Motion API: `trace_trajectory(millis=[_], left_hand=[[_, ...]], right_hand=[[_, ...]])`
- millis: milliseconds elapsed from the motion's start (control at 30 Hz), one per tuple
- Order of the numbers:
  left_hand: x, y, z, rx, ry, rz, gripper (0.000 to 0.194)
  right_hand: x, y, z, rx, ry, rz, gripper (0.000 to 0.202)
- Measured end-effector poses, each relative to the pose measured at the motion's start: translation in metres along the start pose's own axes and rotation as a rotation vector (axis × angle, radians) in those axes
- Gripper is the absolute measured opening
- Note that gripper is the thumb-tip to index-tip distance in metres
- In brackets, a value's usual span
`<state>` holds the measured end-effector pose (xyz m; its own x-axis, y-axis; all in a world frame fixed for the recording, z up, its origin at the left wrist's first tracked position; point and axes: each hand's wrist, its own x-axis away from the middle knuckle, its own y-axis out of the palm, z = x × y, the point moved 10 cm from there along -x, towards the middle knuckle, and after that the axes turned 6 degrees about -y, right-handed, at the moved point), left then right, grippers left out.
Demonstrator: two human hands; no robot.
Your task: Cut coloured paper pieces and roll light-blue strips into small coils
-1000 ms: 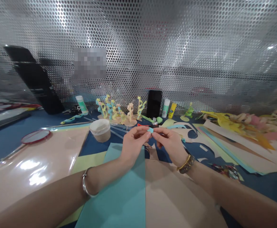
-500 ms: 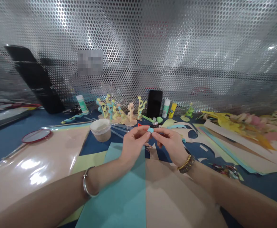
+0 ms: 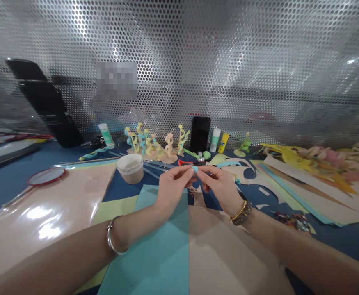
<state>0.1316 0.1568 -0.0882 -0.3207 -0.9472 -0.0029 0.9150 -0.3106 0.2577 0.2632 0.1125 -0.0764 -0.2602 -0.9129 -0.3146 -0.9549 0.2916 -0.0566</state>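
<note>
Between the fingertips of both hands is a small blue paper piece [image 3: 195, 168], mostly covered by the fingers. My left hand [image 3: 174, 186] pinches it from the left, and my right hand [image 3: 218, 184] pinches it from the right. Both hands are raised over the far end of a blue paper sheet [image 3: 148, 241] and a beige sheet [image 3: 225, 250]. Just beyond the fingers lies a red and black tool [image 3: 186, 162], partly hidden.
A white tub [image 3: 130, 169] stands left of my hands. Behind are curled paper figures [image 3: 154, 143], a black phone [image 3: 200, 134] and a yellow glue stick [image 3: 223, 143]. Plastic-wrapped paper [image 3: 59, 213] lies left; stacked paper [image 3: 317, 192] lies right.
The fingertips have closed further over the blue piece, so less of it shows. More of the red and black tool is visible behind them.
</note>
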Motion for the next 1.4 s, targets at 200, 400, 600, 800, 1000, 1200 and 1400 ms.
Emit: trace_trajectory(millis=[200,400,600,800,1000,1200,1400], left_hand=[[0.0,-0.001,-0.001,-0.008,-0.003,0.012,0.024],[0.001,-0.001,0.001,-0.029,0.023,0.014,0.023],[0.001,-0.002,0.002,-0.05,0.034,0.024,0.024],[0.0,0.0,0.001,-0.079,0.026,0.014,0.025],[0.0,0.003,-0.001,-0.113,0.01,-0.011,0.023],[0.002,0.005,0.0,-0.123,-0.009,-0.02,0.018],[0.003,0.009,-0.001,-0.105,-0.023,-0.054,0.017]], right_hand=[[-0.001,-0.002,0.002,-0.017,0.006,0.03,0.029],[0.0,-0.001,-0.001,-0.025,0.017,0.022,0.023],[-0.001,-0.002,-0.001,-0.018,0.006,0.034,0.017],[-0.004,-0.007,0.001,-0.009,-0.027,0.066,0.016],[-0.003,-0.009,-0.005,-0.019,-0.067,0.086,0.018],[-0.002,-0.012,-0.011,-0.036,-0.084,0.122,0.024],[-0.003,-0.016,-0.011,-0.026,-0.095,0.166,0.025]])
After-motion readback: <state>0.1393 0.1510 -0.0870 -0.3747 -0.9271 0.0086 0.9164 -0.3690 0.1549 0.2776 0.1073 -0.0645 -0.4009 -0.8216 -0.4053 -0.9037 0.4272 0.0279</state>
